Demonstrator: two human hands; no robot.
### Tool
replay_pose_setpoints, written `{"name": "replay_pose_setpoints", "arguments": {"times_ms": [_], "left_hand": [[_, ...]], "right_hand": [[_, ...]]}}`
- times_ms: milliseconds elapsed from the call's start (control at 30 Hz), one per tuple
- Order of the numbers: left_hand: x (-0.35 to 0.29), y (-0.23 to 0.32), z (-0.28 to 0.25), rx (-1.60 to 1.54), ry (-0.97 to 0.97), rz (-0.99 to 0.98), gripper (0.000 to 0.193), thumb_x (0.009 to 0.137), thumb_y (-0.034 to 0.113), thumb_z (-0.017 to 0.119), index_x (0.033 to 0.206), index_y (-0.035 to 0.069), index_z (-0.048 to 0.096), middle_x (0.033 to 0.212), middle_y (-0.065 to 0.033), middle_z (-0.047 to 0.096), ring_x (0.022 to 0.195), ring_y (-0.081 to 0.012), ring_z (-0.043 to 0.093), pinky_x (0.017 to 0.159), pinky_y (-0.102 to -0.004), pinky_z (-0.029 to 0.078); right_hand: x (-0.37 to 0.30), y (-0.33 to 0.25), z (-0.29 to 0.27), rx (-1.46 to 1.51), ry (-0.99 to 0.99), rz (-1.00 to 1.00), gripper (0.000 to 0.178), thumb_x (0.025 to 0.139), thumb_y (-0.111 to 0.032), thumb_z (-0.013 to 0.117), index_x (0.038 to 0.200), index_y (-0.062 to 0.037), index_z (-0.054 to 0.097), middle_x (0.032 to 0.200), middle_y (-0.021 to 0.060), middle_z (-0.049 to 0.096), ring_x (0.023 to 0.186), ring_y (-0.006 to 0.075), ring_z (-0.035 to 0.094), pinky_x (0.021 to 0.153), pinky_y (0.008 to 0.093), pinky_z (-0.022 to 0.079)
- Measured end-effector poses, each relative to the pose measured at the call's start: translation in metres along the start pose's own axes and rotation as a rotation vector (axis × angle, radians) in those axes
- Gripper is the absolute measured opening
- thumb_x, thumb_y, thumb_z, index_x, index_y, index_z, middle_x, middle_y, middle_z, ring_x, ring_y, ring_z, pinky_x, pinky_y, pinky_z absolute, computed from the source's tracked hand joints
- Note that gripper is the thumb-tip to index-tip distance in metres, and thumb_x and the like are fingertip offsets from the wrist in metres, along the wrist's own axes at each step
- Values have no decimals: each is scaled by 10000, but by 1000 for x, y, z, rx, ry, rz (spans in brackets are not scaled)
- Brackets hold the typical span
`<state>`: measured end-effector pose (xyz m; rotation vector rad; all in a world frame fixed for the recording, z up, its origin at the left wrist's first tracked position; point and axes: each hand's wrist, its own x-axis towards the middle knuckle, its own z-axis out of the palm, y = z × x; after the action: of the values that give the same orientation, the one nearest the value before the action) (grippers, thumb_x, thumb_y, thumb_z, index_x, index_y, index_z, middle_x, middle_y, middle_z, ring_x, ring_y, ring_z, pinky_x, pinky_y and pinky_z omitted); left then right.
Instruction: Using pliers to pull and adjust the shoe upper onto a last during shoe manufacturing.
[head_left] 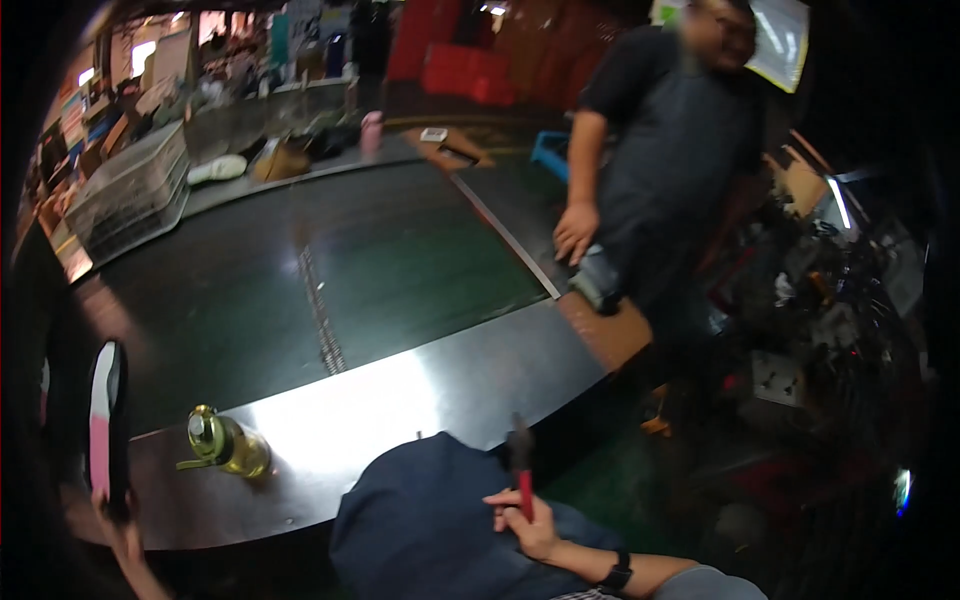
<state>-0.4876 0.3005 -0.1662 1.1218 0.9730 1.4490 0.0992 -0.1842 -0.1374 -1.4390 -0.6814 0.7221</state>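
Note:
At the far left, my left hand (118,512) grips the lower end of a shoe sole (101,430), held upright. Its face is pink below and white above, with a black edge. My right hand (532,525) is closed around a slim red-handled tool (525,482) in front of my body. The tool's dark tip points up and is too blurred to tell its kind. On the metal ledge, nearer my left hand, stands a yellow-green bottle (240,450) with a lid and a strap.
Past the metal ledge (480,375) runs a dark green conveyor belt (410,270). A grey crate (130,195), a white shoe-shaped piece (217,168) and a pink bottle (371,130) stand along its far side. Another person (670,150) stands at the right, one hand by a piece of brown cardboard (610,335).

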Motion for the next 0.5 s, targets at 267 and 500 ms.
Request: {"name": "replay_pose_setpoints", "arguments": {"times_ms": [267, 500], "left_hand": [[-166, 150, 156, -219, -428, -299, 647, 803, 362, 716, 1324, 31, 521, 1259, -122, 568, 1101, -278, 602, 944, -450, 510], [-290, 163, 386, 418, -1014, -458, 1026, 622, 122, 806, 1513, 33, 303, 1144, -150, 580, 1052, -209, 581, 915, -344, 487]], "right_hand": [[13, -52, 1, 18, -162, -143, 273, 1018, -148, 531, 1238, -11, 615, 1106, 68, 638, 1027, 147, 608, 904, 283, 480], [-3, -88, 13, 305, -482, 64, 453, 1027, -367, 529, 1318, -23, 575, 1081, 50, 590, 1042, 149, 575, 941, 289, 454]]}}
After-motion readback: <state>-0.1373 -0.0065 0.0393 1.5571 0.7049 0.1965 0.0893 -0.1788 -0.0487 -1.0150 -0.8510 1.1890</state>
